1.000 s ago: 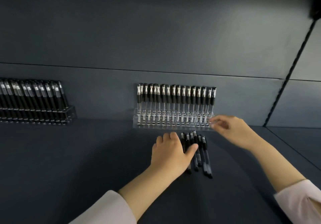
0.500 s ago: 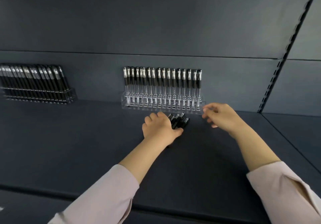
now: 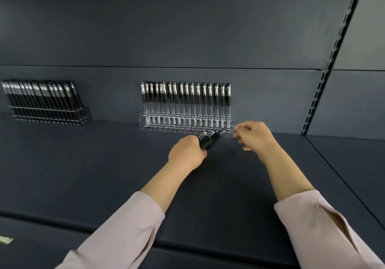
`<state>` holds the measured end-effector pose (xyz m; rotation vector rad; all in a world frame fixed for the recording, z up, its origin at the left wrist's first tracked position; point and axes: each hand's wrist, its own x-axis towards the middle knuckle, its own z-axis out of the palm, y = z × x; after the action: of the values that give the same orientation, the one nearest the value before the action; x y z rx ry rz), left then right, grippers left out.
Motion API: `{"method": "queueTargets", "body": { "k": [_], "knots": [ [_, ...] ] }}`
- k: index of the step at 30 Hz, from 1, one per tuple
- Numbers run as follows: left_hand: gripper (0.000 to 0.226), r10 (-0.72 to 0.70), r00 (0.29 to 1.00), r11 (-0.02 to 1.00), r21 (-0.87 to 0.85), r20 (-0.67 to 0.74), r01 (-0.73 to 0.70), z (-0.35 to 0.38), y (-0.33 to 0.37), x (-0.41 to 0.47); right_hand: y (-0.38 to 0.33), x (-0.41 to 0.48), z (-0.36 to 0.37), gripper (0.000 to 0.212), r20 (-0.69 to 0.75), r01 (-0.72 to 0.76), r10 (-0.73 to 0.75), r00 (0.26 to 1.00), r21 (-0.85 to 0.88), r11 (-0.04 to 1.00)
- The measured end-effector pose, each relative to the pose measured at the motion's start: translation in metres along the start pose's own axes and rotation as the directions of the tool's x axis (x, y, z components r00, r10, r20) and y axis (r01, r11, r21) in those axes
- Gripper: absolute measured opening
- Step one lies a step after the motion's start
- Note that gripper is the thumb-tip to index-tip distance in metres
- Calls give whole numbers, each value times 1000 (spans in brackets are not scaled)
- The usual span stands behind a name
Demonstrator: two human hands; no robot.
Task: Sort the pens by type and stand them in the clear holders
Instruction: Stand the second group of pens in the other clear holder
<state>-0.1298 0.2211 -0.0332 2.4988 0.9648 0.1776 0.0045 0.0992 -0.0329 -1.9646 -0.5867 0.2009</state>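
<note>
Left hand (image 3: 186,152) fingers grip pen bundle (image 3: 210,138); right hand (image 3: 255,137) fingers curl beside clear holder (image 3: 144,125), hold unclear.

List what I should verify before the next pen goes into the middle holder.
1. Left hand grips the pen bundle: ok.
2. Middle holder has empty front slots: ok.
3. Right hand is free to take a pen: cannot tell, its fingers are curled by the holder's right end.
4. Bundle matches the standing pens in type: cannot tell.
5. Holder sits flat on the shelf: ok.
</note>
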Motion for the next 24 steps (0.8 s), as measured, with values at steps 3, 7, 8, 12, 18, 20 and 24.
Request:
{"method": "queueTargets", "body": {
  "k": [3, 7, 8, 12, 18, 20, 24],
  "knots": [
    [20, 25, 1000, 971, -240, -6, -26, -6, -4, -2, -4, -5, 1, 22, 35, -27, 25, 999, 76, 997],
    [19, 97, 989, 742, -671, 108, 0, -21, -2, -9, -17, -16, 2, 28, 207, -148, 88, 974, 296, 944],
    [20, 121, 984, 697, -717, 131, 9, -24, 0, -11, -20, -19, 2, 31, 253, -166, 77, 964, 351, 921],
    [16, 188, 972, 575, -818, 138, 5, -26, 2, -17, -27, -27, 4, 15, 290, -119, -57, 955, 553, 825],
    [16, 145, 986, 505, -863, 86, 1, -35, -17, -16, -34, -33, 7, 6, 126, -41, -85, 988, 759, 650],
    [18, 125, 988, 458, -889, 86, 19, -42, -30, -14, -35, -33, 10, 22, -2, 58, -83, 997, 731, 680],
    [22, 126, 990, 379, -925, 62, 10, -60, -63, -2, -48, -36, 25, 32, -151, 234, -180, 972, 563, 792]
  ]
}}
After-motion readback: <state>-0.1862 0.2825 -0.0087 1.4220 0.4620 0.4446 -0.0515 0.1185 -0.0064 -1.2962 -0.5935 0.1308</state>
